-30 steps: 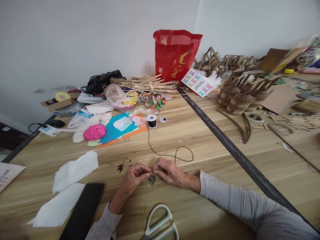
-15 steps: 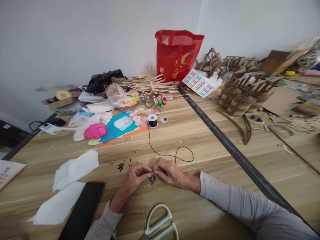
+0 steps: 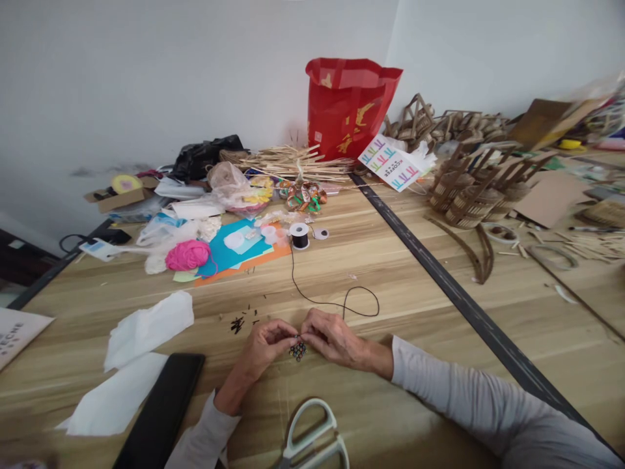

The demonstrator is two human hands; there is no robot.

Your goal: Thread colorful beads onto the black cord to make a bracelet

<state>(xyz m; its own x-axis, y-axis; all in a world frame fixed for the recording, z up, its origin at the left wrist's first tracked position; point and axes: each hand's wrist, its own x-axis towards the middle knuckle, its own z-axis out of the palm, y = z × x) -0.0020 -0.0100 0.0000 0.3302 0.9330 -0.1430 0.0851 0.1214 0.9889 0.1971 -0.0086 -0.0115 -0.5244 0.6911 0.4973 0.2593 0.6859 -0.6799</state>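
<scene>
The left hand (image 3: 266,342) is curled, with its thumb and finger pinching a small bunch of shiny, round beads (image 3: 297,352). The right hand (image 3: 331,337) has its thumb and finger pinched close at the top of the bunch; I can't tell what is between them. The beads are near the middle of the tabletop (image 3: 390,260), toward its near edge. By the far left corner, a cardboard box (image 3: 114,203) has a yellow roll (image 3: 125,183) in it. A shiny red bag (image 3: 336,114) stands at the far edge. Thin black cord (image 3: 322,303) curls from a white spool (image 3: 299,229). Fluffy pink yarn (image 3: 188,255) sits toward the left edge.
</scene>
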